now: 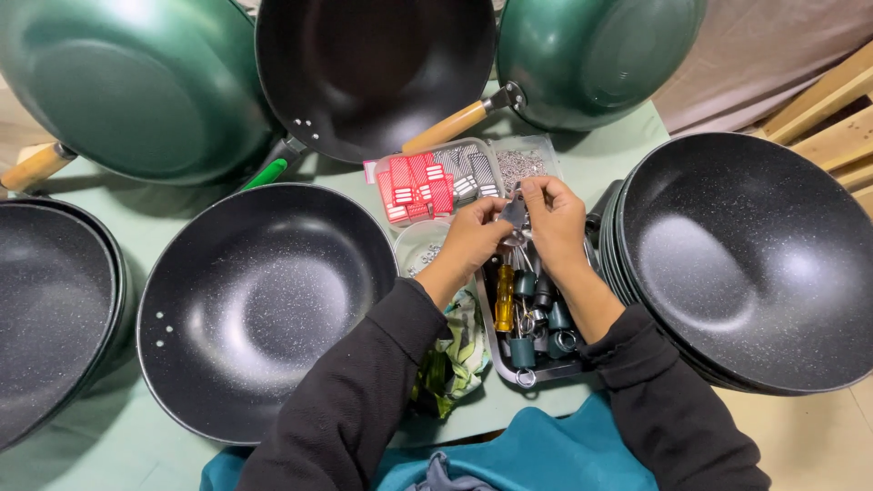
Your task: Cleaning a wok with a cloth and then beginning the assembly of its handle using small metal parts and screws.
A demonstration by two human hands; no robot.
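Lower frame: teal cloth at the person's lap, soft and creased; black sleeves above it.

Centre, low: metal tray, shallow and rectangular, holding dark green handle pieces, metal rings and a yellow-handled screwdriver. A patterned green rag lies just left of it.

Centre: left hand and right hand meet over the tray's far end, both pinching one small grey metal fitting between the fingertips. Judged step: fitting or sorting a small handle part; the next move would call for a fine, steady fingertip grip.

Centre left: wok, black speckled non-stick bowl, rivet holes at its left rim, empty of handle.

Right: stack of woks, same speckled finish, nested.

Beyond the hands: clear box of red and grey packets; beside it a tray of small screws.

Upper frame: green-backed woks tilted up, wooden handles, glossy enamel.
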